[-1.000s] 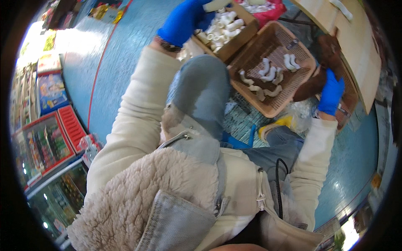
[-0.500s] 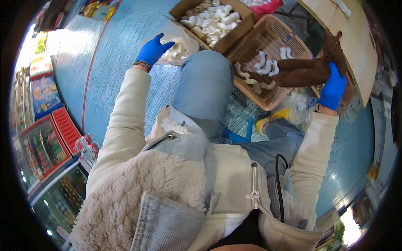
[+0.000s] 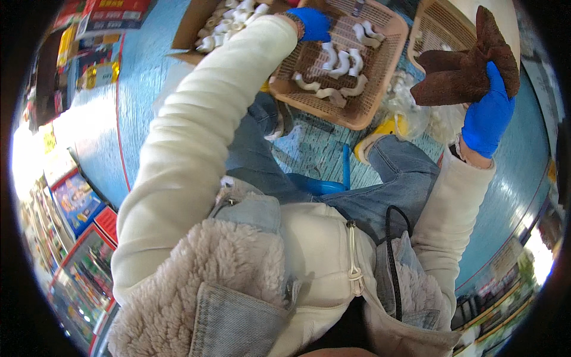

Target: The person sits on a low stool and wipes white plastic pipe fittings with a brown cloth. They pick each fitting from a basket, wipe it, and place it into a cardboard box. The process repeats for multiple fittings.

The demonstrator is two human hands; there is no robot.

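On the right, the right hand [image 3: 489, 122] is closed around a brown cloth [image 3: 464, 70], which spreads to its far and left side. The left hand [image 3: 314, 24] is at the far left of the basket [image 3: 376, 77], beside white pipes [image 3: 342, 63]; its opening and hold I cannot tell.
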